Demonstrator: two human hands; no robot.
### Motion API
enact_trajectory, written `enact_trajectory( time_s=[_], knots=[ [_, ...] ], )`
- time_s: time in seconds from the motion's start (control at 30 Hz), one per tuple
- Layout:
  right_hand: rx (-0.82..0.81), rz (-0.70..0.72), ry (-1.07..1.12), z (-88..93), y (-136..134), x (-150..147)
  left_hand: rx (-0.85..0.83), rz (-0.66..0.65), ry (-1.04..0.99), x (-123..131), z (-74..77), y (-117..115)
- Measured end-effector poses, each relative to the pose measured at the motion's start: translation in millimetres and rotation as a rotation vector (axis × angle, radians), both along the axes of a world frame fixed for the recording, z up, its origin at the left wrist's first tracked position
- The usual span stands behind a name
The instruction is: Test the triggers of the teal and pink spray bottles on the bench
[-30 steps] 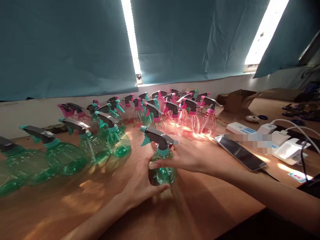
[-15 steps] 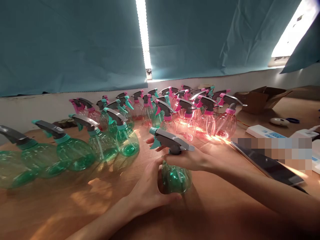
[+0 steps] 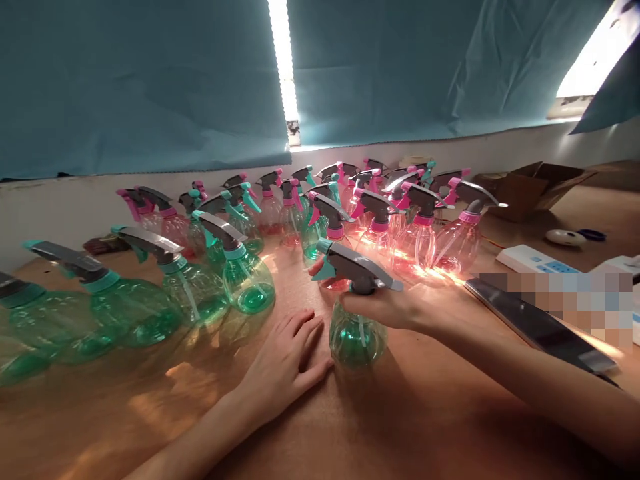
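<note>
- Because the right hand (image 3: 393, 308) wraps around its neck, the collar of the green spray bottle (image 3: 356, 340) is mostly hidden; the fingers grip it just below the gray spray head, their tips largely obscured.
- That bottle stands on the tabletop (image 3: 340, 427), front and center, its see-through plastic belly round, ribbed and glossy.
- The left hand (image 3: 283, 357) lies on the tabletop, fingers open and spread; whether its thumb touches the bottle is hard to tell.
- At left stand 4 larger-looking green bottles (image 3: 133, 313), the outermost cut off by the view's edge.
- Pink bottles (image 3: 460, 247) overlap behind, too crowded to count, sunlight glaring through their bases.
- A pixelated patch masks part of a white power strip (image 3: 525, 257) and a flat, glassy phone (image 3: 520, 320).
- Wrinkled blue cloth (image 3: 150, 80) hangs above; a cardboard box (image 3: 533, 193) sits in shadow.
</note>
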State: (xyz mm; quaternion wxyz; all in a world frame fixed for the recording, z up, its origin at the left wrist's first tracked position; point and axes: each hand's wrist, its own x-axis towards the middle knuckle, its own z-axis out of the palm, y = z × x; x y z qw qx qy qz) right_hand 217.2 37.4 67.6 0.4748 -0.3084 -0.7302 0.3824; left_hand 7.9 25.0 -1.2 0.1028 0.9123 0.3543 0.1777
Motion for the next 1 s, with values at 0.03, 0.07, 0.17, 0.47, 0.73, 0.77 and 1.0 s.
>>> enact_trajectory(
  time_s=[0.03,0.07,0.17,0.47,0.73,0.77,1.0],
  knots=[
    [-0.001,0.002,-0.002,-0.3,0.4,0.5,0.007,0.008,0.014,-0.3,-0.2,0.2],
    [-0.001,0.004,-0.004,-0.8,0.7,0.7,0.012,0.016,0.026,-0.4,-0.3,0.0],
    [0.009,0.012,-0.005,-2.3,1.0,0.3,0.027,0.033,0.063,0.3,-0.6,-1.4],
    [0.033,0.053,0.045,-0.9,-0.8,-2.1,0.104,0.098,0.127,0.9,-2.3,-2.2],
    [-0.016,0.017,-0.007,-2.2,-1.7,0.2,0.104,0.118,0.112,1.8,-2.2,-1.2],
    [-0.027,0.019,-0.009,-2.6,-2.0,0.5,0.103,0.118,0.105,1.7,-2.1,-1.5],
    [-0.072,0.012,-0.018,-2.5,-3.7,0.3,0.080,0.117,0.147,2.4,-1.2,-3.5]
  ],
)
